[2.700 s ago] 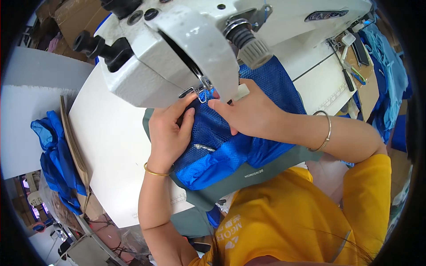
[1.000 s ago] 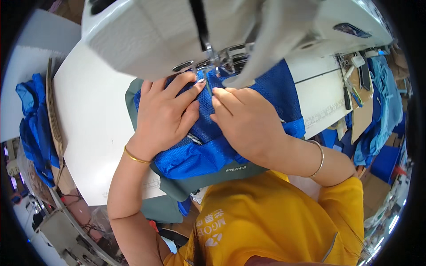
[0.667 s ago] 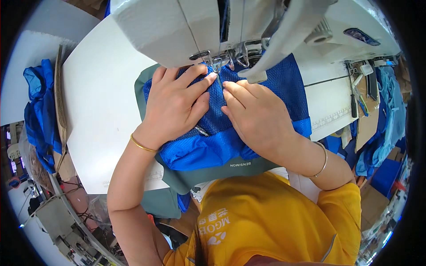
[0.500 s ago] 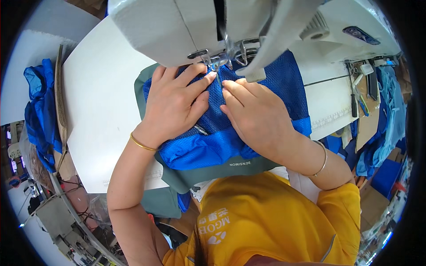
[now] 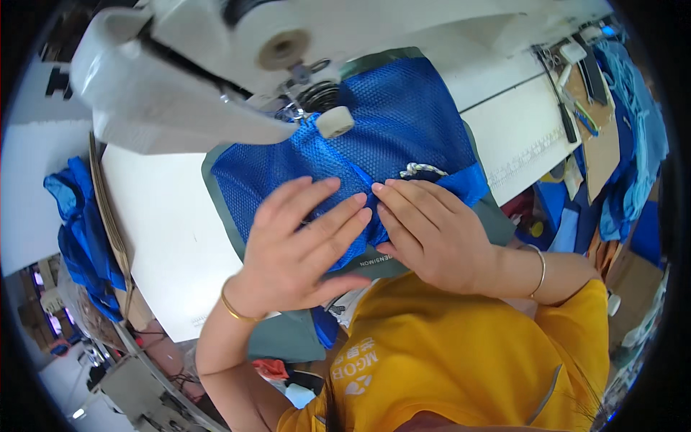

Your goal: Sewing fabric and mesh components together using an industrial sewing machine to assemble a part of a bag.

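The white sewing machine (image 5: pixel 122 93) stands over blue mesh fabric (image 5: pixel 403 101) with a grey-green backing (image 5: pixel 475 144); its presser foot (image 5: pixel 295 108) bears on a brighter blue strip (image 5: pixel 320 147). My left hand (image 5: pixel 306 252), open with fingers spread, is over the lower left of the mesh. My right hand (image 5: pixel 439 241) lies open on the fabric, fingers outstretched, fingertips at the strip's lower part. A braided cord (image 5: pixel 425 170) shows just above it.
A white worktable (image 5: pixel 158 237) surrounds the fabric. Blue cloth (image 5: pixel 83 237) lies at the left beside brown board. Scissors, a black-handled tool (image 5: pixel 565 122) and cardboard (image 5: pixel 604 151) sit at the right, with light-blue cloth (image 5: pixel 626 137) beyond.
Both my hands have moved down and rightward, away from the presser foot. My left fingers have spread. More mesh and the cord now show, and the view has shifted.
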A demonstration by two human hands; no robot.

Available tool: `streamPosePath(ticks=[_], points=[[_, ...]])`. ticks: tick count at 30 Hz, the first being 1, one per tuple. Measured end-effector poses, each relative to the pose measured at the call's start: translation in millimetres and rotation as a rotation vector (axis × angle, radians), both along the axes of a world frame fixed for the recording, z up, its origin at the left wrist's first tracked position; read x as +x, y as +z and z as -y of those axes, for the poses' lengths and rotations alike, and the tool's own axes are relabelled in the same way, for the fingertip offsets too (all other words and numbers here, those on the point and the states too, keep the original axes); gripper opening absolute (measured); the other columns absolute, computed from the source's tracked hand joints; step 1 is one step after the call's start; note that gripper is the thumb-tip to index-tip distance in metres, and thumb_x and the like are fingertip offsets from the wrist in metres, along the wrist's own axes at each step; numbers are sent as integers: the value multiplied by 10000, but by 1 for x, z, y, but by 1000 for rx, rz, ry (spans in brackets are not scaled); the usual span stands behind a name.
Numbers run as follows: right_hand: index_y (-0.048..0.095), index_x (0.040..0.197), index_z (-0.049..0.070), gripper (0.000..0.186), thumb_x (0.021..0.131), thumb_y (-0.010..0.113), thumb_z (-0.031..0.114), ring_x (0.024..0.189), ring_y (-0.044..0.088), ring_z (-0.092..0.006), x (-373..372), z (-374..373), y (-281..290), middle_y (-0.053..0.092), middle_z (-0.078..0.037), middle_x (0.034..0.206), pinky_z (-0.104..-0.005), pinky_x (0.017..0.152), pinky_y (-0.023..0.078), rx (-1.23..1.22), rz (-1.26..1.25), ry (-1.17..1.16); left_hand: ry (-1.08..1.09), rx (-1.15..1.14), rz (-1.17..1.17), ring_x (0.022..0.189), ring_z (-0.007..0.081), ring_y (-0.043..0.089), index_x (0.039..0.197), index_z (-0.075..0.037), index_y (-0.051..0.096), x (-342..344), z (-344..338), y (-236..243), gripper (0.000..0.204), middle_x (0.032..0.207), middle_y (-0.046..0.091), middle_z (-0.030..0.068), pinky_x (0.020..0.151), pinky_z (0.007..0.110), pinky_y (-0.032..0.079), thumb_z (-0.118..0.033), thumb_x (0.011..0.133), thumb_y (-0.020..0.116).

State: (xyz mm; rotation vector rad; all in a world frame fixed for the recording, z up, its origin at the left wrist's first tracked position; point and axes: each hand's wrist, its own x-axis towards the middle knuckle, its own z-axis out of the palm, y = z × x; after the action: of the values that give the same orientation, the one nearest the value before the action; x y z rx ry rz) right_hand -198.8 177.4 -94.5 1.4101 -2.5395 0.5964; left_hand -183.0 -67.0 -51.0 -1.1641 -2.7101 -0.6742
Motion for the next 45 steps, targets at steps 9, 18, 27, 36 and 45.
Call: streamPosePath(ticks=[9,18,27,36,45], points=[[679,1120,-71,394,909,645,260,1209,610,-340,1,-9,-15,665,-214,1250,-462,1058,485,23,-132,43,-33,-105,-211,1010,266,639,1062,-13,712,12,5,-21,318,1117,690,109,922,414,521,-148,777,752],[697,1104,-56,355,925,613,238,1193,606,-334,1,-6,-10,671,-212,1233,-457,1054,473,49,-133,58,56,64,-226,940,256,627,987,-12,714,18,9,-43,300,1021,702,88,788,394,496,-98,705,771],[665,1086,-32,365,852,730,240,1121,644,-315,-3,3,17,671,-179,1195,-426,905,553,74,18,54,36,162,-355,972,265,636,849,-54,705,20,15,-45,173,1012,711,71,827,411,540,-62,698,787],[607,1029,-63,192,992,648,121,504,647,-189,-23,57,34,689,-137,789,-321,481,501,-367,1382,-277,32,209,-383,999,271,629,836,-70,696,20,13,-46,205,1025,688,68,804,421,547,-38,679,823],[597,839,-10,260,1041,555,148,443,600,-153,-25,56,23,608,-84,608,-315,438,467,-325,1474,-295,226,90,-149,1031,283,616,1121,-20,734,9,18,-28,451,1064,677,105,1005,510,441,-403,901,646]])
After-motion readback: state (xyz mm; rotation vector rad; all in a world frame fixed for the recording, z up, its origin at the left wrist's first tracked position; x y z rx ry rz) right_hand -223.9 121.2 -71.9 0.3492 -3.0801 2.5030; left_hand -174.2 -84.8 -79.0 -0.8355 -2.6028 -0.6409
